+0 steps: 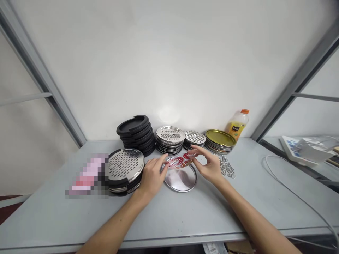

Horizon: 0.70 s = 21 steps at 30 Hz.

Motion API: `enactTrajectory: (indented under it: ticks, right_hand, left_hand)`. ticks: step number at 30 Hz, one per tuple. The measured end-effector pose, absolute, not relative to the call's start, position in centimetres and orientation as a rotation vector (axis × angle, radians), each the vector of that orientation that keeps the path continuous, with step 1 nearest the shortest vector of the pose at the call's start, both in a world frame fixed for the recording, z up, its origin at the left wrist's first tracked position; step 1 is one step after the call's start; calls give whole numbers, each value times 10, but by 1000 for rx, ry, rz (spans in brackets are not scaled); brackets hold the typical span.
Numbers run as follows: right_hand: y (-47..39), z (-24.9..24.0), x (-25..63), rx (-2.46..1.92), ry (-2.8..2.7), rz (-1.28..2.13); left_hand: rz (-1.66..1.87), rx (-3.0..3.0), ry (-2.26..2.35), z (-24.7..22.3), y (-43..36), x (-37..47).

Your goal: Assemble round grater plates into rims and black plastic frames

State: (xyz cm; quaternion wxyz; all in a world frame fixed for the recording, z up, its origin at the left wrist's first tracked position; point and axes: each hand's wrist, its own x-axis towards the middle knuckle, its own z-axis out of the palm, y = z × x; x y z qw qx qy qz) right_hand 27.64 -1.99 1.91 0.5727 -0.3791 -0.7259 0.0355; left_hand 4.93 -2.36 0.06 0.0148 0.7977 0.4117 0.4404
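Left hand [152, 174] and right hand [209, 166] pinch opposite rims of red-patterned piece [179, 162] over silver lid [181, 180], between table [174, 218]'s front and back edges; probably light, slick, bendy: keep to rims.

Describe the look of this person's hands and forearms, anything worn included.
The left hand and right hand are ungloved, and no ring shows on either. The left forearm and right forearm are bare as well: no sleeve, watch, bracelet or printed marking is in view.
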Motion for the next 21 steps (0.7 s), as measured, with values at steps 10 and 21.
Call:
enactTrajectory:
  ticks: [10,21]
  right_hand:
    - [-13,15,285,-931,-1751,81]
    - [-13,21,300,-1011,-1889,321]
  left_hand:
    - [1364,2477,1180,6,-26,51]
    - [1334,2457,1216,7,-27,49]
